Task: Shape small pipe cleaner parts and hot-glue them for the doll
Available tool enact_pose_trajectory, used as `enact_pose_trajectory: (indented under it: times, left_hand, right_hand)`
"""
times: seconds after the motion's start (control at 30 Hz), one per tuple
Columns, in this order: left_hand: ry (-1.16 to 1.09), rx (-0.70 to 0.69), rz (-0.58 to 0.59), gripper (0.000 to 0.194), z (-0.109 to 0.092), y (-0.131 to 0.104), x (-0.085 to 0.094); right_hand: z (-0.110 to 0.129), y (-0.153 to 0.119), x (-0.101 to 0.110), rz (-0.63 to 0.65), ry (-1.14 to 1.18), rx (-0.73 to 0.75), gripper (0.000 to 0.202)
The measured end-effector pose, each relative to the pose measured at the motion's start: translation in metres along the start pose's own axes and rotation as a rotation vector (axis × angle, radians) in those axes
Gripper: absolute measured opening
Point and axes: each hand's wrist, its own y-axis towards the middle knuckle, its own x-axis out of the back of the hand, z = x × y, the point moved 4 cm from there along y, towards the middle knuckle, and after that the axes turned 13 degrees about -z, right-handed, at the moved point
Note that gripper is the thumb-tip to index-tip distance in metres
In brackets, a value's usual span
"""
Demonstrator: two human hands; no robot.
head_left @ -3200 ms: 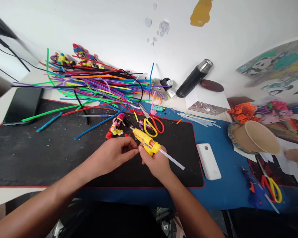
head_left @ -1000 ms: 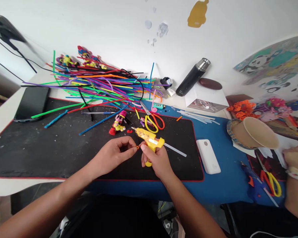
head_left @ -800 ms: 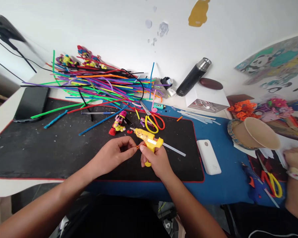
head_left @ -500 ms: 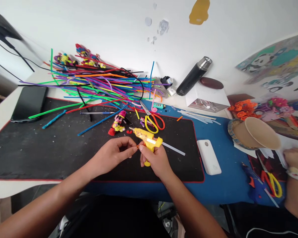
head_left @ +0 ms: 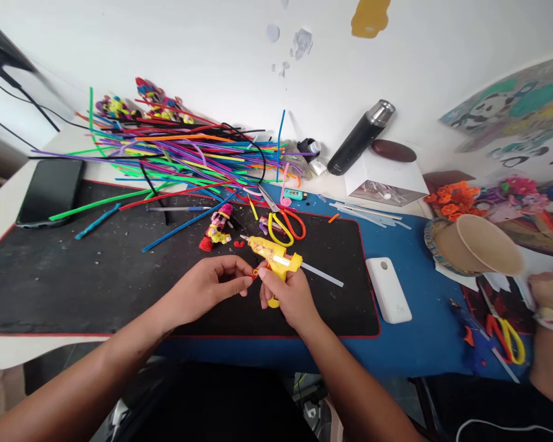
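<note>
In my right hand is a yellow hot glue gun, its nozzle pointing left and a clear glue stick sticking out of its back. My left hand is closed in a pinch on a small orange pipe cleaner loop. The right thumb and fingertips meet this loop from the other side. Just beyond the hands, a small pipe cleaner figure in pink, yellow and red lies on the black mat. A tiny red curled piece is near the nozzle.
Behind the mat lies a heap of colored pipe cleaners. Scissors with red and yellow handles rest beyond the glue gun. To the right are a white power bank, glue sticks, a black flask and another person's hand.
The orange loop shows a little more between my fingertips. My view has shifted slightly; both hands and the glue gun stay almost in place.
</note>
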Motion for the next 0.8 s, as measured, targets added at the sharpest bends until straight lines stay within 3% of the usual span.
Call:
enact_pose_trajectory:
  times: [0.23, 0.8]
  left_hand:
    - [-0.025, 0.065, -0.049, 0.037, 0.0027, -0.0001, 0.0023]
    - [0.171, -0.015, -0.041, 0.038, -0.0055, -0.0009, 0.0034]
  right_hand:
    - [-0.0035, 0.0005, 0.0005, -0.007, 0.020, -0.021, 0.028]
    - [-0.0003, 0.0016, 0.0058, -0.018, -0.028, 0.011, 0.032]
